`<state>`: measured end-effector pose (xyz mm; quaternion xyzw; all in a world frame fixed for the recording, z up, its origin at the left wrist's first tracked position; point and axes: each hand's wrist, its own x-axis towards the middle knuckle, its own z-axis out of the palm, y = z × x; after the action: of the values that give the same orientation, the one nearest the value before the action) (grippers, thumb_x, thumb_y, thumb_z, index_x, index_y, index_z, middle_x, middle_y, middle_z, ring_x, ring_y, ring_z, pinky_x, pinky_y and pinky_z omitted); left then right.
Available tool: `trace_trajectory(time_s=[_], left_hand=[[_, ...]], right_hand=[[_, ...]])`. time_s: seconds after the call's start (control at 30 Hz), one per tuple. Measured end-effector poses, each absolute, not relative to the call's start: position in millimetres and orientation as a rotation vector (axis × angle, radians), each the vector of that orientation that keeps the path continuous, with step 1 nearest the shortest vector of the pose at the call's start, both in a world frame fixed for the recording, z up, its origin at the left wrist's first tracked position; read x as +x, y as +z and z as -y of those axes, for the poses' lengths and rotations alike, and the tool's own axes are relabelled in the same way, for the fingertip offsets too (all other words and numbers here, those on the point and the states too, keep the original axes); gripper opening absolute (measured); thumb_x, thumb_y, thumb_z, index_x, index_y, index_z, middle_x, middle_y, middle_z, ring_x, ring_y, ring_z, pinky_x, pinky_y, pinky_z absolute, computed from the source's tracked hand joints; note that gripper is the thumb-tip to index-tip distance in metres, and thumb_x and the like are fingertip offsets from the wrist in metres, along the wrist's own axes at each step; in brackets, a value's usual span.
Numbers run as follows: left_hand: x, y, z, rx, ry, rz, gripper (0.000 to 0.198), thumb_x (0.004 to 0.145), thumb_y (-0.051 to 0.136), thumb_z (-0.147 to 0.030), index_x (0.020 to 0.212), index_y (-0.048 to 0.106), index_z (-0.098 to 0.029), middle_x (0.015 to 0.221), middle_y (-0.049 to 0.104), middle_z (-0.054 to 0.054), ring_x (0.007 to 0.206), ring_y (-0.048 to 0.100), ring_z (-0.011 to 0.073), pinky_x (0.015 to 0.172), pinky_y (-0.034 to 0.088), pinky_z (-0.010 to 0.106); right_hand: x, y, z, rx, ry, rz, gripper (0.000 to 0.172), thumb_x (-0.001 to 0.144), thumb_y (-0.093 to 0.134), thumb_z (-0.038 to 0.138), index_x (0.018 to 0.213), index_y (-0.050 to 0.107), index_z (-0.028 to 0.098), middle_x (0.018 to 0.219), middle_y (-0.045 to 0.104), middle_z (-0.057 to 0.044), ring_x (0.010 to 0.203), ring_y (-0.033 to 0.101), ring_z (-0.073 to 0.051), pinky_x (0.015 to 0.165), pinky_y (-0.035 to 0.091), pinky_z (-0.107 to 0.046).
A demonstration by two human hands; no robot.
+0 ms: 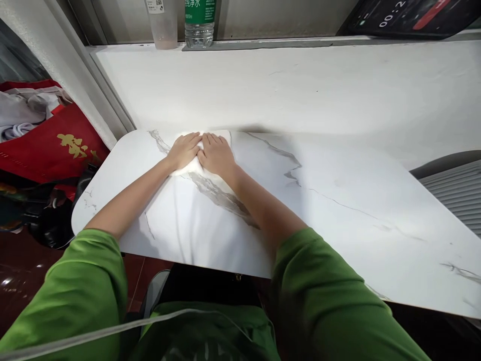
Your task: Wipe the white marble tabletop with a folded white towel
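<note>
Both my hands lie flat, side by side, on a small folded white cloth (pixel 225 136) at the far left part of the white marble table (pixel 338 210). My left hand (pixel 184 149) presses on the cloth's left half, fingers stretched forward. My right hand (pixel 216 153) covers the right half, fingers also flat and together. The thumbs meet in the middle. Most of the cloth is hidden under my hands; only its edges show. My sleeves are green.
A white sill (pixel 300 85) runs behind the table, with a clear plastic cup (pixel 163 25) and a green-labelled water bottle (pixel 199 22) at the back. A dark tablet (pixel 409 15) sits far right. Red bags with clothes (pixel 52 140) lie on the floor to the left.
</note>
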<state>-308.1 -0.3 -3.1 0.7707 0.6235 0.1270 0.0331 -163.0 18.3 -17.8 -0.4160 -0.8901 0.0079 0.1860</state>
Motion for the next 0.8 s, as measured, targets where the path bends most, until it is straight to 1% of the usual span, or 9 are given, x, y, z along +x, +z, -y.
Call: trace_trajectory(time_s=[0.1,0.27,0.37,0.47,0.53,0.63,0.8], left_hand=[[-314,0,44,2.335,0.375,-1.952,0.054,0.095,0.03,-0.024,0.147,0.041,-0.019,0.157,0.039,0.008,0.146,0.033,0.0231,0.121,0.022,0.045],[-335,7,141,2.241,0.307,-2.081,0.057,0.095,0.025,-0.025,0.149,0.037,-0.013,0.16,0.033,0.011,0.148,0.028,0.0253,0.123,0.018,0.048],[-348,11,190,2.218,0.273,-2.114,0.058,0.095,0.022,-0.025,0.15,0.035,-0.011,0.16,0.033,0.011,0.149,0.027,0.0239,0.123,0.017,0.047],[-356,14,214,2.202,0.267,-2.125,0.057,0.096,0.021,-0.027,0.15,0.034,-0.012,0.16,0.033,0.01,0.149,0.027,0.0222,0.123,0.017,0.046],[-358,14,215,2.194,0.262,-2.132,0.057,0.096,0.021,-0.027,0.149,0.036,-0.011,0.159,0.034,0.01,0.149,0.028,0.0223,0.123,0.017,0.046],[-360,13,191,2.197,0.259,-2.144,0.058,0.095,0.022,-0.026,0.148,0.038,-0.009,0.158,0.036,0.012,0.148,0.03,0.0229,0.123,0.019,0.045],[-372,5,104,2.277,0.336,-2.095,0.054,0.094,0.028,-0.024,0.145,0.044,-0.013,0.155,0.041,0.01,0.145,0.035,0.0218,0.122,0.022,0.042]], right_hand=[[-166,-14,15,-1.076,0.032,2.569,0.059,0.095,0.03,0.025,0.145,0.038,-0.006,0.151,0.043,-0.025,0.14,0.039,-0.032,0.116,0.026,-0.049],[-187,-4,92,-0.913,0.083,2.657,0.061,0.096,0.034,0.027,0.146,0.037,-0.007,0.152,0.042,-0.024,0.141,0.037,-0.033,0.118,0.022,-0.048],[-201,1,134,-0.853,0.122,2.668,0.063,0.096,0.036,0.029,0.146,0.036,-0.009,0.151,0.041,-0.026,0.142,0.035,-0.036,0.119,0.02,-0.05],[-210,2,157,-0.811,0.15,2.672,0.064,0.096,0.037,0.031,0.146,0.035,-0.01,0.15,0.041,-0.029,0.143,0.035,-0.037,0.119,0.019,-0.051],[-213,0,156,-0.801,0.157,2.672,0.064,0.096,0.036,0.03,0.146,0.036,-0.009,0.15,0.042,-0.028,0.142,0.036,-0.036,0.119,0.02,-0.051],[-217,-2,132,-0.803,0.157,2.653,0.061,0.094,0.037,0.027,0.144,0.039,-0.008,0.149,0.045,-0.026,0.139,0.04,-0.034,0.118,0.023,-0.05],[-227,-4,59,-0.913,0.14,2.587,0.056,0.092,0.037,0.02,0.141,0.043,-0.007,0.144,0.051,-0.024,0.133,0.045,-0.032,0.113,0.027,-0.045]])
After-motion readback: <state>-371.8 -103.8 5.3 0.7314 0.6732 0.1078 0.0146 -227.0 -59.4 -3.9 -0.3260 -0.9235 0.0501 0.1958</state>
